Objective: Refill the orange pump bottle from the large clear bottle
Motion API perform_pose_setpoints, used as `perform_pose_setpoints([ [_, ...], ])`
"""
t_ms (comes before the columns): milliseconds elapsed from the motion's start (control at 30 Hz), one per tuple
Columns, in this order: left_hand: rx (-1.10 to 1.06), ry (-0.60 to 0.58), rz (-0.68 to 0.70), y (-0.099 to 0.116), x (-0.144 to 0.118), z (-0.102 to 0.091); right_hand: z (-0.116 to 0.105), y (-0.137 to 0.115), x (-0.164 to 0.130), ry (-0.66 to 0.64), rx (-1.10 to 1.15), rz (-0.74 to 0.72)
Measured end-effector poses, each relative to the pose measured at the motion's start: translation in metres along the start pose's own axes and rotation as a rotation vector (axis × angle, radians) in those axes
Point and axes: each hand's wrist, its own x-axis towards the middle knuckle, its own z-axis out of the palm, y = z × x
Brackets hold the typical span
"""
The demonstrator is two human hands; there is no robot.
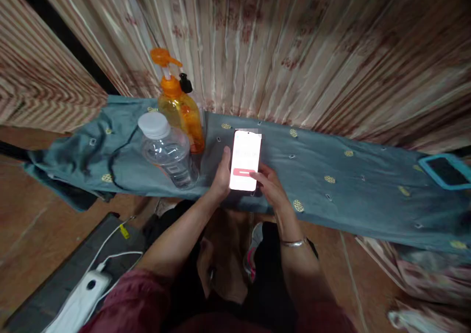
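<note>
A lit smartphone (244,160) is held upright above the cloth-covered board, its white screen towards me with a red bar low on it. My left hand (221,176) is closed round the phone's left edge, thumb pointing up along the side. At the right edge is my right hand (271,185), its thumb over the red bar and its other fingers partly hidden behind the phone. Left of the hands stand a clear plastic bottle (172,151) with a white cap and an orange pump bottle (184,117).
A teal patterned cloth (316,161) covers the long narrow board. A blue-framed dark object (447,171) lies at its right end. Behind hangs a pleated curtain (250,53). At lower left, a white power strip (86,294) with cables rests on a dark surface (40,289).
</note>
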Motion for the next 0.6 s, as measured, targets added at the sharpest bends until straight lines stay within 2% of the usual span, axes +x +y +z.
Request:
perform_pose_setpoints([
  [200,-0.045,-0.037,-0.035,0.0012,0.0005,-0.0014,0.0043,-0.0044,-0.0028,0.000,0.019,0.014],
  [433,-0.069,-0.009,0.001,0.0018,0.0016,-0.0004,0.0054,-0.0006,-0.0021,0.017,-0.004,-0.001],
  [600,-0.107,-0.052,-0.002,0.0041,0.0013,0.0001,0.0093,0.0013,-0.0025,0.025,-0.031,-0.021],
])
